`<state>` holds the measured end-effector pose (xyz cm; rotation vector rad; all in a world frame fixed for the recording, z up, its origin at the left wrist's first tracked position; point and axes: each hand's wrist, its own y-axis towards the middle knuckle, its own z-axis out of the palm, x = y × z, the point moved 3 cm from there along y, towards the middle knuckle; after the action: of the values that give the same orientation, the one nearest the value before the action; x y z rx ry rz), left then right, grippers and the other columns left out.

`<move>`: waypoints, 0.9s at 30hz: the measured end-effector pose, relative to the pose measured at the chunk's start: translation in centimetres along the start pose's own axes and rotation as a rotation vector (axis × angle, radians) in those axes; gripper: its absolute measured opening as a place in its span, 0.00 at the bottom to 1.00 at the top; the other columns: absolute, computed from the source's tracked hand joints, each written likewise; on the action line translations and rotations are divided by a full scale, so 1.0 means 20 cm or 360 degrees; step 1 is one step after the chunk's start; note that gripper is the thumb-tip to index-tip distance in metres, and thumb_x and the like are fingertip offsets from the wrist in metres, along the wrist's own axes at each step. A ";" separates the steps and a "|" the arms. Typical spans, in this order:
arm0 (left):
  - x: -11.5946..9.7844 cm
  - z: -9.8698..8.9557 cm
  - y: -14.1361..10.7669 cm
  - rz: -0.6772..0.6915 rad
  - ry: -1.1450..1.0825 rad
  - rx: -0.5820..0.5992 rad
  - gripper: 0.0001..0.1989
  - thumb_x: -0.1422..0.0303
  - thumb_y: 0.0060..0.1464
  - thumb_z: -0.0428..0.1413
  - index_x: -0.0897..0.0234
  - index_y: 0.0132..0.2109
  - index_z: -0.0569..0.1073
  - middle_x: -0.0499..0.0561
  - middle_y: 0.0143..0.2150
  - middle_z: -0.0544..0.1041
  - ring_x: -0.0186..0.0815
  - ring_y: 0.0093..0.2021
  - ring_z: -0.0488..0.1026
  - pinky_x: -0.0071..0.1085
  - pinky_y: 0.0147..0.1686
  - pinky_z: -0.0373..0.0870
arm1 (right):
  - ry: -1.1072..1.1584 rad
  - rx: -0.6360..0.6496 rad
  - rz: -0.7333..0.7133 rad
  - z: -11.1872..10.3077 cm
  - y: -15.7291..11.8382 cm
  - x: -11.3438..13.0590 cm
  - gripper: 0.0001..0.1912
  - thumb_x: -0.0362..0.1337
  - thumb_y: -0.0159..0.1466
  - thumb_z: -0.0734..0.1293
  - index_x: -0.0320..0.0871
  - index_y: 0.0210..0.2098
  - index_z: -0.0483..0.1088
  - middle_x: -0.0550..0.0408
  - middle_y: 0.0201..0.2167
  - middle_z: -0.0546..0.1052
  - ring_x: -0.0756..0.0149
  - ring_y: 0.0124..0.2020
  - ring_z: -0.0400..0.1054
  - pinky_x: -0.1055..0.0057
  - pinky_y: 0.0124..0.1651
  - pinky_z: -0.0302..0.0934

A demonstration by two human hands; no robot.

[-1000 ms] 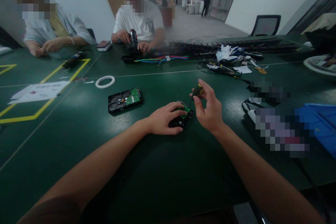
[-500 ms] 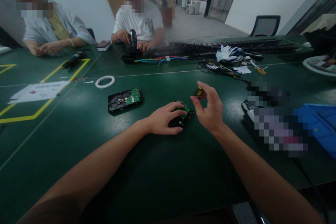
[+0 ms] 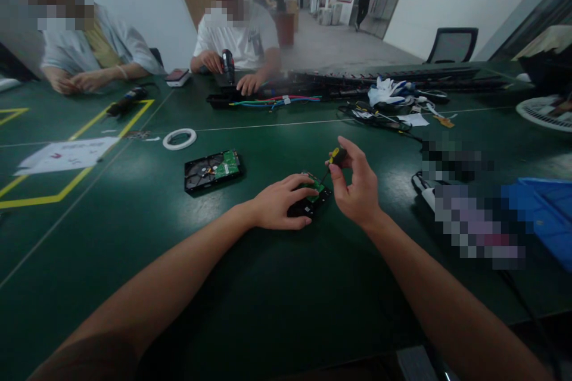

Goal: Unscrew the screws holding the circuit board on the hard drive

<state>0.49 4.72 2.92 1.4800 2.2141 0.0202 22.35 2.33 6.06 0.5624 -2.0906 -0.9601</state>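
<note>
My left hand (image 3: 286,202) lies across a black hard drive (image 3: 308,208), holding it on the table with the fingers on top and the thumb along the near edge. Part of the drive's green circuit board shows beyond my fingertips; the rest is covered by the hand. In my right hand (image 3: 355,187), thumb and fingers pinch the short black-and-yellow handle of a screwdriver (image 3: 338,156). Its thin shaft slants down to the board side of the drive; where exactly the tip rests is too small to tell. A second hard drive (image 3: 213,171) lies board up to the left.
On the green table (image 3: 134,238) are a roll of white tape (image 3: 179,139), papers (image 3: 67,155), coloured wires (image 3: 277,100), white gloves (image 3: 388,92) and a blue tray (image 3: 540,214). Across it sit two people, one with a power drill (image 3: 228,65). Cables lie at right.
The screwdriver handle has turned in my right fingers, showing more yellow. My left hand and the drive stay put. Across the table, the drill has shifted slightly and that person's other hand has moved.
</note>
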 end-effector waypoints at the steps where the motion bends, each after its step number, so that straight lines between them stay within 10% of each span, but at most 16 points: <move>1: 0.00 0.00 0.00 -0.0003 -0.0003 0.0003 0.34 0.49 0.65 0.63 0.59 0.70 0.70 0.64 0.74 0.65 0.60 0.76 0.63 0.60 0.72 0.67 | 0.0046 0.0027 0.0018 0.00 0.00 0.00 0.32 0.37 0.77 0.63 0.59 0.77 0.56 0.47 0.66 0.75 0.52 0.54 0.79 0.47 0.57 0.79; 27: 0.00 0.00 0.00 0.0013 -0.0004 0.0005 0.34 0.49 0.65 0.63 0.62 0.70 0.70 0.65 0.74 0.65 0.60 0.75 0.63 0.60 0.72 0.68 | -0.0034 -0.0072 -0.0043 0.00 -0.01 0.01 0.32 0.37 0.73 0.70 0.58 0.73 0.60 0.49 0.62 0.77 0.54 0.50 0.80 0.52 0.54 0.80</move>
<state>0.45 4.72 2.92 1.4899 2.2076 0.0174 22.19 2.16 5.99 0.5609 -2.0797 -1.0303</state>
